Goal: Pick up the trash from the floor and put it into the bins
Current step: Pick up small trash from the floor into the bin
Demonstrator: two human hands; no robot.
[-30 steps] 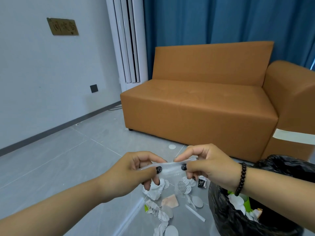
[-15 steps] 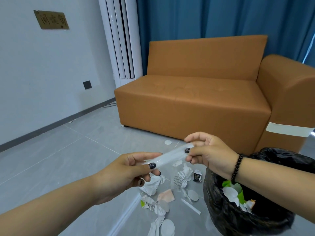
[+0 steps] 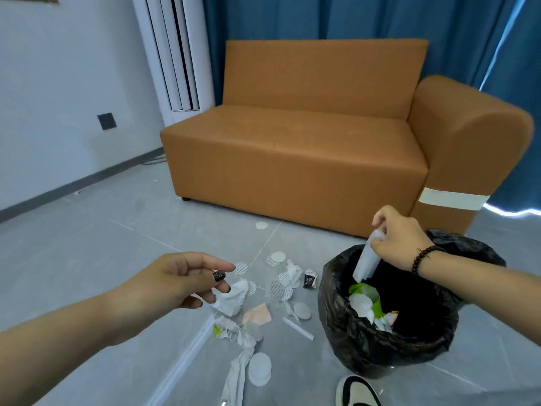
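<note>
A white folded strip (image 3: 366,262) hangs upright from the right hand (image 3: 395,242), whose fingers (image 3: 379,220) pinch its top end, its lower end dipping inside the bin (image 3: 345,323) lined with a black bag at the near right, where white crumpled paper and green scraps (image 3: 366,303) already lie. The left hand (image 3: 178,281) hovers to the left with fingers loosely curled and holding nothing, above the trash on the floor (image 3: 87,259): a crumpled tissue (image 3: 231,297), white round pads (image 3: 259,367), a small white stick (image 3: 297,328) and a black wrapper (image 3: 309,280). An orange sofa (image 3: 307,142) stands at the far side before a blue curtain (image 3: 336,16).
</note>
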